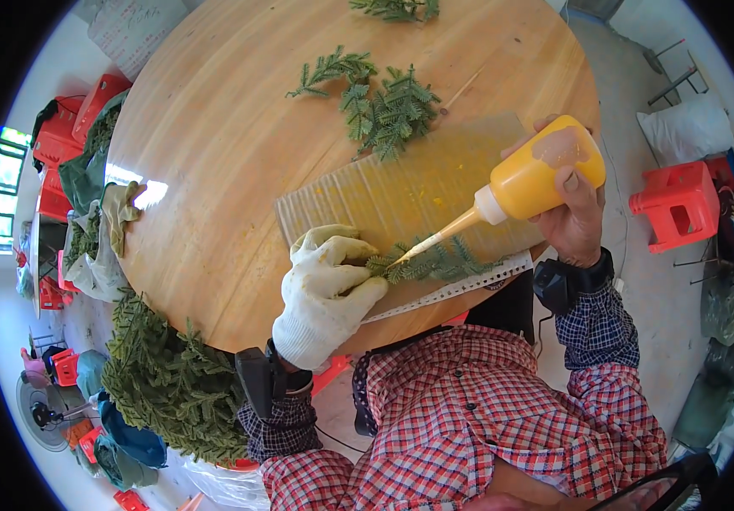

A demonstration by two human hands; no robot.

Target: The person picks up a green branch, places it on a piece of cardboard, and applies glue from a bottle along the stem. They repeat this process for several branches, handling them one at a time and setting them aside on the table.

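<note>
My left hand, in a white work glove, pinches the left end of a green artificial pine sprig at the near edge of the table. My bare right hand is wrapped round a yellow squeeze bottle, which is tilted down to the left. Its long thin nozzle points at the sprig close to my gloved fingertips, and its tip meets the needles there. Beneath the sprig lies a sheet of corrugated cardboard spotted with yellow. A white strip with dark marks runs along its near side.
More pine sprigs lie farther back on the round wooden table. A big heap of pine greenery stands at the near left, below the tabletop. A crumpled glove hangs at the left rim. Red stools stand on the floor.
</note>
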